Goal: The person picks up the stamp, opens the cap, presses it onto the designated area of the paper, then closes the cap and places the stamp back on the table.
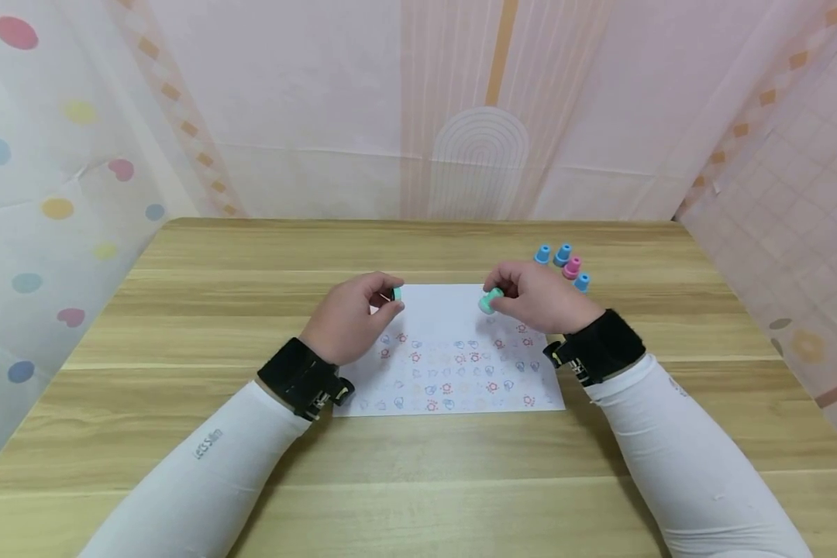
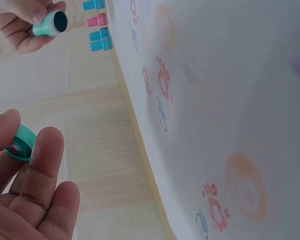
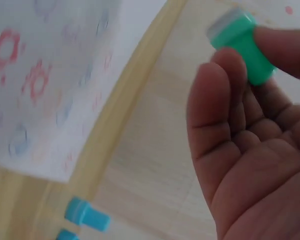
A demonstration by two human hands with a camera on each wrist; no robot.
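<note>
My left hand (image 1: 389,301) pinches a small green cap (image 1: 395,294) between thumb and forefinger, just above the left far corner of a white sheet (image 1: 453,310). The left wrist view shows the cap (image 2: 22,141) as a short ring with pink inside. My right hand (image 1: 500,299) grips a green stamp (image 1: 490,301) above the sheet's far edge. That stamp (image 3: 242,42) lies between thumb and fingertips, its dark pad (image 2: 59,21) facing the left hand. The two hands are apart. The sheet is covered with red, blue and orange prints (image 2: 163,78).
Several blue stamps and one pink stamp (image 1: 563,264) stand on the wooden table (image 1: 181,310) just beyond the sheet's far right corner, behind my right hand. Pastel curtain walls close in the table at the back and both sides.
</note>
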